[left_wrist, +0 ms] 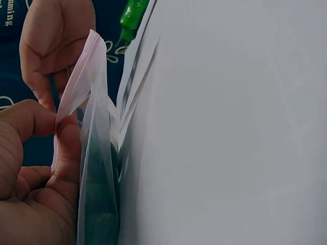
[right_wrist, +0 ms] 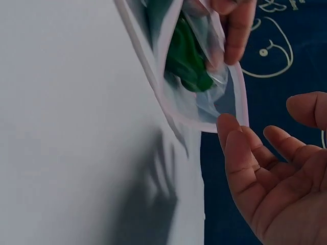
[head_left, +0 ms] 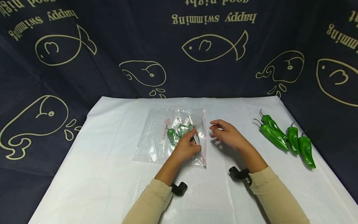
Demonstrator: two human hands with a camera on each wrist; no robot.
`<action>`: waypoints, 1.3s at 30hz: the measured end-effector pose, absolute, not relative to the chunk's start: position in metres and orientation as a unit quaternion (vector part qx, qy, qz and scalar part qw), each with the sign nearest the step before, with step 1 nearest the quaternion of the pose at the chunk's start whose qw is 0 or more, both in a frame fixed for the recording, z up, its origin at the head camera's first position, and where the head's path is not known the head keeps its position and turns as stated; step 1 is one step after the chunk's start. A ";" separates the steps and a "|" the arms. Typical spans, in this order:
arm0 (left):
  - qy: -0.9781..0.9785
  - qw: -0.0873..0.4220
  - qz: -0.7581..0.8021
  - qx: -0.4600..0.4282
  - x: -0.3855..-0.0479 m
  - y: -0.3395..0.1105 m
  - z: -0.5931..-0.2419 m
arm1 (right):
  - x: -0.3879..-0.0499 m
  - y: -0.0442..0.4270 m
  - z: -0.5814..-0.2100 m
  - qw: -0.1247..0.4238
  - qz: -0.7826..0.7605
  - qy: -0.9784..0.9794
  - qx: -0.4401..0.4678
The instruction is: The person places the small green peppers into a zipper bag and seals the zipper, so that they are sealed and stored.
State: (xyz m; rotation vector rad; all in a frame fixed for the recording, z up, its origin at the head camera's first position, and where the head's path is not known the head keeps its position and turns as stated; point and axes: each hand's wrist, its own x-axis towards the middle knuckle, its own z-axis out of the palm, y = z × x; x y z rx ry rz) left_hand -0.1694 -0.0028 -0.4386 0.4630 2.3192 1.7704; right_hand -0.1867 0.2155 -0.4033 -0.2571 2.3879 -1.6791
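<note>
Inside the clear bag [head_left: 151,150] lie some green peppers [head_left: 172,136]; the packing looks part done, with four loose peppers [head_left: 292,139] well to its right. Left hand [head_left: 184,148] pinches the bag's pink lip [left_wrist: 84,61]; right hand [head_left: 227,134], empty, fingers relaxed, hovers just beside it.
</note>
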 end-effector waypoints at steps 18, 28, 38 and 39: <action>0.784 0.094 0.590 0.166 -0.170 -0.003 -0.439 | -0.183 0.265 -0.393 0.069 -0.532 0.841 -0.068; 0.795 0.096 0.577 0.161 -0.169 -0.004 -0.438 | -0.178 0.297 -0.396 0.052 -0.490 0.867 -0.073; 0.791 0.107 0.583 0.154 -0.169 -0.004 -0.437 | -0.171 0.332 -0.397 0.050 -0.441 0.894 -0.063; 0.791 0.107 0.582 0.154 -0.169 -0.004 -0.437 | -0.171 0.335 -0.397 0.048 -0.430 0.900 -0.062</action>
